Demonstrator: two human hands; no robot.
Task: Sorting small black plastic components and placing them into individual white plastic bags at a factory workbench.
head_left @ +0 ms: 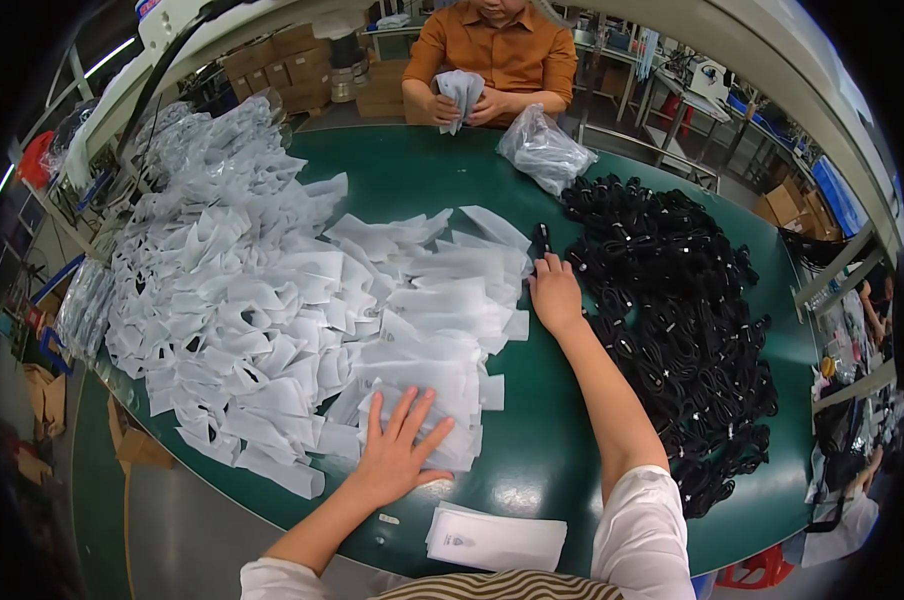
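My left hand (400, 452) lies with fingers spread on a layer of flat white translucent pouches (427, 355), near the front of the table. Farther off, my right hand (556, 292) has its fingers closed around a bundled black cable (542, 238), one end of which sticks out beyond the fingertips; the rest is hidden under the hand. This spot lies between the pouches and a large pile of coiled black cables (672, 330) on the right. On the left rises a big heap of filled white pouches (242, 300), dark items showing through some openings.
Across the green table (402, 165), a person in an orange shirt (492, 60) holds white pouches (460, 95). A clear plastic bag (545, 148) lies near them. A stack of flat white pouches (497, 538) rests at the front edge. Cardboard boxes (282, 65) stand behind.
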